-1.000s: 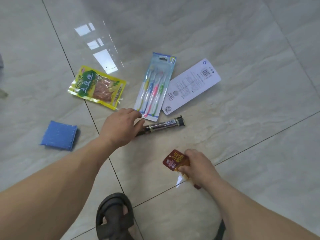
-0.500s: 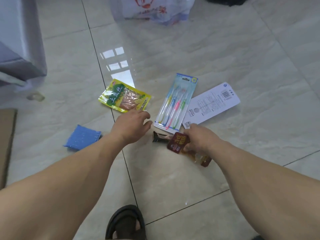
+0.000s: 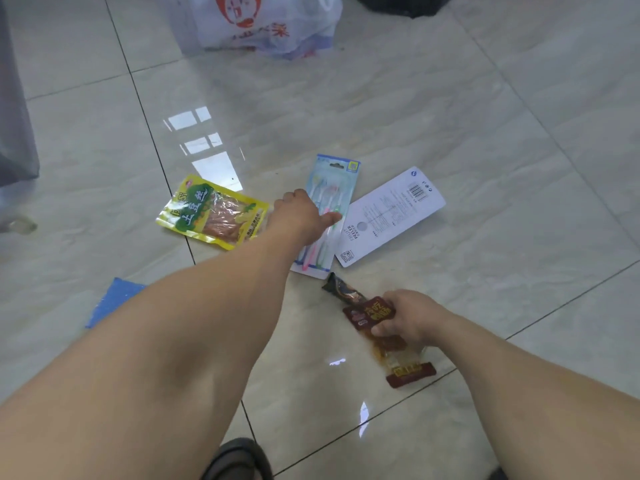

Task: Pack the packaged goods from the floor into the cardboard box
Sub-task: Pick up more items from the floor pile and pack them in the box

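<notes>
Your left hand (image 3: 300, 216) reaches far over the floor (image 3: 450, 109) and lies on the left edge of the toothbrush pack (image 3: 327, 216). The thumb points right across the pack; the fingers go under the far side of the hand, so I cannot tell if they are spread or already pinching the pack.

Your right hand (image 3: 407, 318) is nearer to you, on the right side. Its fingers are curled and they grip two things together: a red snack pack (image 3: 370, 311), whose clear lower part and dark red end hang down toward you, and a dark stick pack (image 3: 341, 289), which comes out to the far left of the hand.

The other goods lie flat on the floor. The yellow snack bag (image 3: 211, 213) is just left of your left hand. The white peeler card (image 3: 391, 216) is just right of the toothbrush pack and touches its edge. The blue pad (image 3: 110, 301) is at the near left, partly hidden behind your left forearm.

Far away, at the top, a white plastic bag (image 3: 266, 22) stands on the floor. At the bottom edge a dark sandal (image 3: 235, 460) shows.

The cardboard box is not in this view.
</notes>
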